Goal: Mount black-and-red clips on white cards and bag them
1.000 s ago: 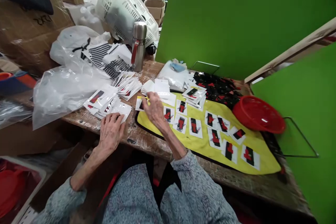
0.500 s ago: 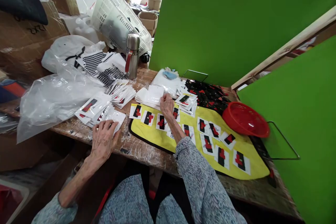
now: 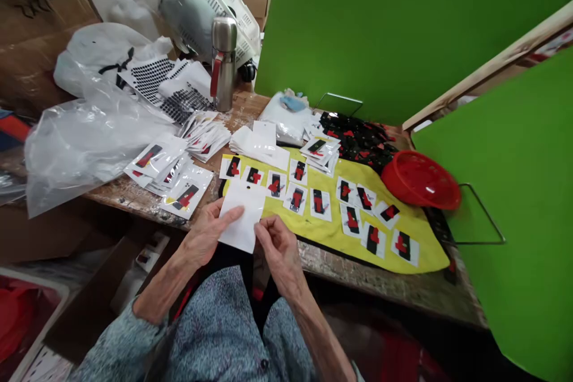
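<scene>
A flat white packaging bag (image 3: 244, 224) with a hang hole at its top is held above the table's front edge. My left hand (image 3: 203, 239) grips its left side, thumb lying on the face. At the right edge, my right hand (image 3: 278, 253) pinches with thumb and curled fingers. Behind it lies a fanned stack of white bags (image 3: 257, 142). Several small cards with black and red pieces (image 3: 319, 204) are spread over a yellow mat (image 3: 299, 230). To the left are piled bags with black and red pictures (image 3: 185, 194).
A steel flask (image 3: 224, 65) stands at the back left near crumpled clear plastic (image 3: 85, 152). A red basket (image 3: 418, 182) sits at the right, beside a heap of black and red pieces (image 3: 358, 134). Green panels (image 3: 358, 30) border the table.
Both hands have drawn in toward my body. My right hand has left the white bag stack, my left hand the picture bags. A white bag is now between them. The view has tilted down.
</scene>
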Motion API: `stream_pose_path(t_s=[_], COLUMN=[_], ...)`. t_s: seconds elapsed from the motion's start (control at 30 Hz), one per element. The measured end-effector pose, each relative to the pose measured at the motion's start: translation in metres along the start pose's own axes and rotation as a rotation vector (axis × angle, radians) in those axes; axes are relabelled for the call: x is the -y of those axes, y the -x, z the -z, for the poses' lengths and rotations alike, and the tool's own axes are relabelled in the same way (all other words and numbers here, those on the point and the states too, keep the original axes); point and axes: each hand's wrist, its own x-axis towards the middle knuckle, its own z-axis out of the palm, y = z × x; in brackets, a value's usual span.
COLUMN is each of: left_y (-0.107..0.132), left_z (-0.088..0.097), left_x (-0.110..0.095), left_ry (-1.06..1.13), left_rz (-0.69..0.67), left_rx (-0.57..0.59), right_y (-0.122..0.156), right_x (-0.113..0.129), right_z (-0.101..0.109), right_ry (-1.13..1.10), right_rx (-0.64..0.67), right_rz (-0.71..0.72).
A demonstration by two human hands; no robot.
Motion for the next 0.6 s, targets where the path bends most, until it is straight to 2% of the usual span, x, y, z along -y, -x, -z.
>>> stream_pose_path(t_s=[0.07,0.13,0.23,0.3,0.37,0.4,0.43,0.5,0.53,0.57,0.6], left_y=[0.009,0.016,0.022,0.023,0.026,0.028,0.031,0.040,0.044,0.049,0.053], left_z=[0.004,0.011,0.021,0.024,0.023,0.022,0.020,0.013,0.009,0.005,0.001], left_x=[0.007,0.012,0.017,0.017,0.014,0.012,0.010,0.008,0.008,0.009,0.010], left_ry=[-0.074,-0.190,-0.342,-0.456,-0.638,-0.757,-0.886,-1.100,-1.156,-1.175,-1.160], left_rz=[0.093,0.167,0.231,0.220,0.115,0.001,-0.148,-0.465,-0.581,-0.644,-0.653], left_rx=[0.052,0.152,0.338,0.436,0.460,0.407,0.303,-0.003,-0.132,-0.200,-0.200], right_y=[0.014,0.014,0.007,0.005,0.008,0.010,0.013,0.019,0.022,0.025,0.027], right_x=[-0.011,-0.015,-0.013,-0.010,-0.008,-0.008,-0.007,-0.006,-0.005,-0.004,-0.002], right_z=[0.009,0.023,0.043,0.050,0.052,0.051,0.050,0.045,0.042,0.038,0.034], right_ry=[-0.088,-0.095,-0.019,0.023,0.068,0.090,0.108,0.128,0.136,0.148,0.169], right_rx=[0.001,0.043,0.318,0.474,0.505,0.489,0.464,0.412,0.392,0.374,0.357], right_rz=[-0.060,-0.079,-0.136,-0.170,-0.166,-0.153,-0.140,-0.120,-0.107,-0.087,-0.059])
